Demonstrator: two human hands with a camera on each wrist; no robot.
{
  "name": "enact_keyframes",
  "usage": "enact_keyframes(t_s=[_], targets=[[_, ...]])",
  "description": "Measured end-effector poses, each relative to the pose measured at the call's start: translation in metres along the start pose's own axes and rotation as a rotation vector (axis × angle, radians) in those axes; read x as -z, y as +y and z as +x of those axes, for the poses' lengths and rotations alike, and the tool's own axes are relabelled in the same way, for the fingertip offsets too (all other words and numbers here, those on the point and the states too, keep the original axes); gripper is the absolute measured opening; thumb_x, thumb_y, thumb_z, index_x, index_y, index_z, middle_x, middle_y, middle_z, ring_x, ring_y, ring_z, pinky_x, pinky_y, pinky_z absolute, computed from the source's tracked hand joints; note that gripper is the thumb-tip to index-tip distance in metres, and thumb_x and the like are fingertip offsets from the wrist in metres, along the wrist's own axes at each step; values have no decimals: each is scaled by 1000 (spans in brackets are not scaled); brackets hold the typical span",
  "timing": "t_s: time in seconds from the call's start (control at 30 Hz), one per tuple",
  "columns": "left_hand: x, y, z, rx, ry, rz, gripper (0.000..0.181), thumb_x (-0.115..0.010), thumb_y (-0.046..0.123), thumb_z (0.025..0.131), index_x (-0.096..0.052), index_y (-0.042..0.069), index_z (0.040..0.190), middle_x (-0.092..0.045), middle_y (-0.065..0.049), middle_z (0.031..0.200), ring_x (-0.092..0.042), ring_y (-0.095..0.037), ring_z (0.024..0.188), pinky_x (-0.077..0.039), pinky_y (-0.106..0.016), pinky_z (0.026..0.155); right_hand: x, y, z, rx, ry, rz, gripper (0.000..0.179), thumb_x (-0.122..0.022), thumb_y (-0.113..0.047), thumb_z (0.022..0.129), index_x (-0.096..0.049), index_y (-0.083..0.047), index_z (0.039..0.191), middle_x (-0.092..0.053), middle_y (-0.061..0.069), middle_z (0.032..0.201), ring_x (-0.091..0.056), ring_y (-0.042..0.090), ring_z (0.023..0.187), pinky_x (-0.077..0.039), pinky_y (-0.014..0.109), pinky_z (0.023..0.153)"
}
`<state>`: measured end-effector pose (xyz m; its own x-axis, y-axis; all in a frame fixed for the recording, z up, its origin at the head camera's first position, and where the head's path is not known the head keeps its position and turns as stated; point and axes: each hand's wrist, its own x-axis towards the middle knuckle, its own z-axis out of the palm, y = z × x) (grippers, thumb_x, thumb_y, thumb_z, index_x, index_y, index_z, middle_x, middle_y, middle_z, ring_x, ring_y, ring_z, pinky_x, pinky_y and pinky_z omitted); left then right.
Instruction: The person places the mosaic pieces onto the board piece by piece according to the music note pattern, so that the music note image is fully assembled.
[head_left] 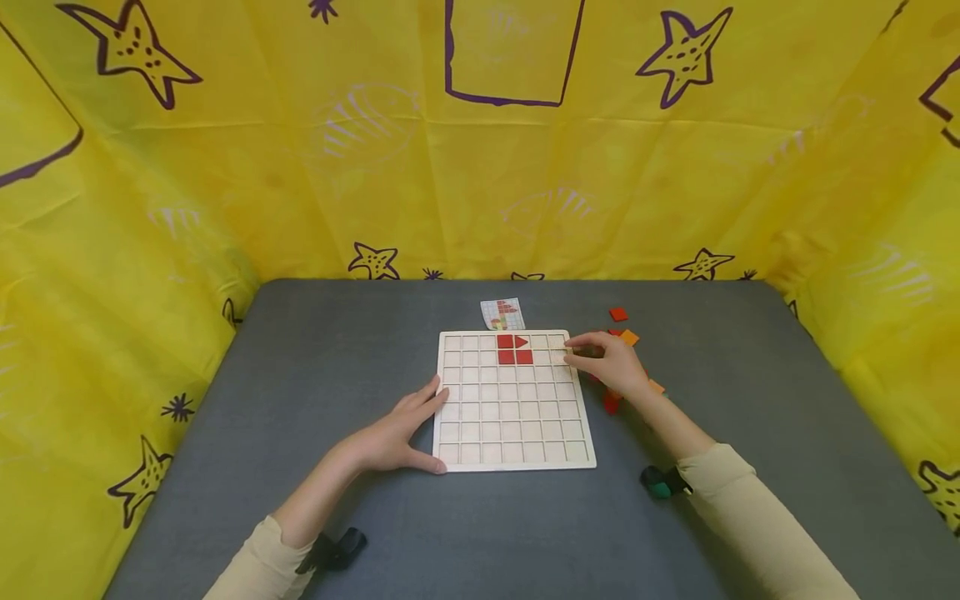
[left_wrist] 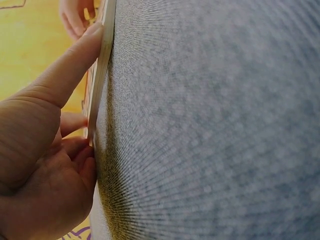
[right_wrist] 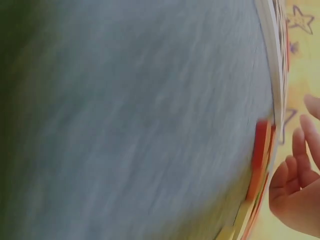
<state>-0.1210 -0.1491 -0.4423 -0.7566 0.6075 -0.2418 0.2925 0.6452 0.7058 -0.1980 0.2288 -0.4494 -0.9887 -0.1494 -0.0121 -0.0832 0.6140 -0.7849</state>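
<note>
A pale wooden grid board (head_left: 491, 411) lies on the table. Three red square tiles (head_left: 506, 357) and a red triangle tile (head_left: 521, 342) fill cells near its far edge. My left hand (head_left: 397, 432) rests at the board's left side, fingers spread, with fingertips on the edge and the thumb at the near corner. In the left wrist view the thumb (left_wrist: 65, 70) lies along the board's side. Over the board's upper right edge hovers my right hand (head_left: 611, 365), thumb and forefinger apart, no tile visible between them. The right wrist view shows its fingers (right_wrist: 302, 155) loosely bent.
Loose red and orange tiles (head_left: 612, 403) lie right of the board, partly hidden under the right hand and forearm. One red tile (head_left: 618, 314) sits apart farther back. A small pattern card (head_left: 504, 313) lies just beyond the board. A yellow curtain (head_left: 480, 183) surrounds the grey table (head_left: 337, 342).
</note>
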Motion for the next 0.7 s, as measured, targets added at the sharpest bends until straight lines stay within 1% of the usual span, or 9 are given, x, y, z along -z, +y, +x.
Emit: enact_keyframes(t_s=[0.07,0.13,0.17,0.23,0.33,0.4,0.47,0.57,0.7], targets=[[0,0,0,4,0,-1,108,-84,39,76,-18,9,156,1,-8,164,-6,-34,147,-21,-56,109,7,5,-3,-9,5,-17,34,-77,-29,85,-72,-12,114,-66,8,113,-61,25,97,-48,36,78],[0,0,-1,6,0,-1,108,-84,39,76,-18,9,156,1,-8,164,-6,-34,147,-21,-56,109,13,11,-6,1,17,-52,33,-78,-27,85,-72,-12,113,-67,8,114,-59,25,99,-47,39,81],[0,0,-1,4,1,-1,108,-84,38,76,-19,8,156,1,-9,164,-6,-35,147,-21,-57,109,15,13,-7,9,23,-69,32,-78,-27,84,-73,-12,112,-67,8,113,-58,25,98,-46,39,80],[0,0,-2,8,2,-2,108,-84,38,76,-18,9,156,1,-9,164,-6,-34,147,-21,-57,109,19,17,-9,50,27,-111,32,-79,-24,83,-73,-9,111,-68,9,110,-56,25,95,-42,39,83],[1,0,-2,8,6,-3,108,-84,37,76,-18,8,156,1,-10,164,-6,-35,147,-22,-57,109,23,21,-12,100,17,-178,31,-80,-23,82,-74,-6,108,-70,10,103,-52,25,88,-39,39,78],[1,0,-2,14,7,-4,108,-84,37,75,-18,9,156,1,-8,164,-6,-34,147,-22,-56,109,24,21,-13,117,7,-209,32,-81,-23,82,-74,-5,107,-70,10,100,-50,26,87,-36,39,77],[1,0,-2,14,9,-6,108,-84,38,75,-19,9,156,1,-8,164,-6,-34,147,-22,-57,109,24,21,-15,118,-2,-226,33,-81,-23,81,-74,-5,107,-71,11,101,-49,28,90,-37,40,76],[1,0,-1,17,6,-6,108,-84,39,75,-19,10,156,1,-7,164,-6,-33,147,-21,-57,109,26,19,-17,112,1,-244,32,-82,-24,80,-74,-7,105,-71,10,101,-47,30,95,-36,42,80],[0,-2,-1,3,8,-1,108,-84,40,75,-19,9,156,0,-9,164,-7,-35,147,-22,-57,109,28,20,-21,119,-2,-265,26,-83,-25,78,-75,-9,97,-70,8,97,-48,30,93,-35,43,81]])
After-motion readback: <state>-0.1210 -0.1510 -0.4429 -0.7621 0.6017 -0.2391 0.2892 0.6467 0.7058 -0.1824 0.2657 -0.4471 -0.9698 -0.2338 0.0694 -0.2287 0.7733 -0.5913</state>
